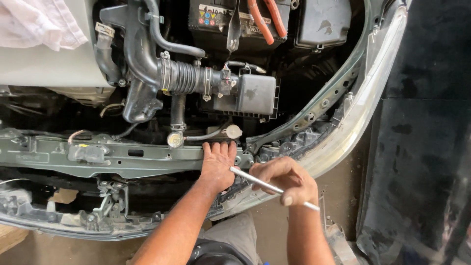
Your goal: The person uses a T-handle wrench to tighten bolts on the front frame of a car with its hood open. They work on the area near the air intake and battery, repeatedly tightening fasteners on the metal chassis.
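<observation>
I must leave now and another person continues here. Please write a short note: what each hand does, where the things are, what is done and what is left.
Left hand: flat, palm down, on the grey metal crossbar at the front of the open engine bay, holding nothing.
Right hand: closed around a thin silver rod tool; its tip is hidden by the left hand.
Nearby: black air box and ribbed hose behind the crossbar, battery at the back, white cloth far left.
Done: the front cover is off and the frame is bare.
Left: the rod's tip is hidden, so check its seating first.

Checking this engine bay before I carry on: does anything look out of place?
Yes. Orange-handled pliers lie loose on the battery, and a white cloth is draped at the top left; neither belongs there.
</observation>
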